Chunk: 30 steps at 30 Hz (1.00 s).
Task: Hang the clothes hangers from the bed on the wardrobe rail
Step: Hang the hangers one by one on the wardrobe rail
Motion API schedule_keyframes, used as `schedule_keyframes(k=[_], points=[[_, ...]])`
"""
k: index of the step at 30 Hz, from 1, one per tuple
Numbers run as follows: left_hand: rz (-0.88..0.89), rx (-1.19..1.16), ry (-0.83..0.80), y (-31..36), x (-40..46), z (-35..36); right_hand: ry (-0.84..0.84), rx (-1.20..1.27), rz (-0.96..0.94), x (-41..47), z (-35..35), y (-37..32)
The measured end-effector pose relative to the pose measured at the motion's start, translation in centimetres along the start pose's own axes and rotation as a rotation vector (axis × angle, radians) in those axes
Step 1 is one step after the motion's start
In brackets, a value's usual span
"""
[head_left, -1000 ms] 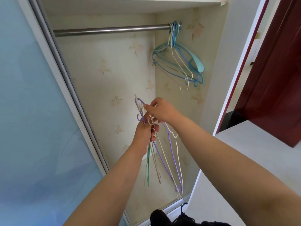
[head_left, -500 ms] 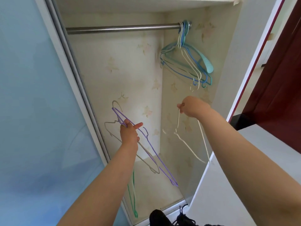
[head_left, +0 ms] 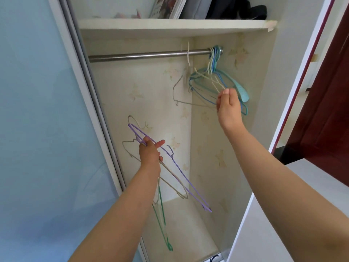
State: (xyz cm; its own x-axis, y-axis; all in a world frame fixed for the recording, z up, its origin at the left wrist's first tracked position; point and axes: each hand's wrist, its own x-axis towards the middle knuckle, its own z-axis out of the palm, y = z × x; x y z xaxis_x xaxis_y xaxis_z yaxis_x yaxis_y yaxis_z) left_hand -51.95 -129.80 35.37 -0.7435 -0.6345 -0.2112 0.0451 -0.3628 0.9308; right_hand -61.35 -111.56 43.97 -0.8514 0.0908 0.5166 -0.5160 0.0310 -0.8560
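Several hangers [head_left: 175, 167] fan from left hand's grip [head_left: 150, 151].

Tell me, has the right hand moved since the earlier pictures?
Yes. The right hand has risen toward the rail and now sits at the hangers on the rail, where a cream hanger is hooked over it.

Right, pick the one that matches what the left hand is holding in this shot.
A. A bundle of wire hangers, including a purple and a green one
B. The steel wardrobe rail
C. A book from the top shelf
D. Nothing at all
A. The left hand grips several thin wire hangers low in the wardrobe, with the purple hanger slanting down to the right and the green hanger dangling below the wrist.
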Motion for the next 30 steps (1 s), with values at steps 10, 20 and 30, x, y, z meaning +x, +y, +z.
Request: schedule_keyframes(k=[10,20,30], points=[[0.078,-0.059,-0.125,3.1,0.0,0.1,-0.133,-0.102,0.334,4.4,2.0,2.5],[0.075,-0.137,-0.09,2.7,0.7,-1.2,0.106,-0.165,0.453,4.2,-1.2,7.2],[0.041,-0.337,-0.056,1.7,2.3,-0.7,-0.787,-0.642,0.838,-9.1,-5.5,14.8]])
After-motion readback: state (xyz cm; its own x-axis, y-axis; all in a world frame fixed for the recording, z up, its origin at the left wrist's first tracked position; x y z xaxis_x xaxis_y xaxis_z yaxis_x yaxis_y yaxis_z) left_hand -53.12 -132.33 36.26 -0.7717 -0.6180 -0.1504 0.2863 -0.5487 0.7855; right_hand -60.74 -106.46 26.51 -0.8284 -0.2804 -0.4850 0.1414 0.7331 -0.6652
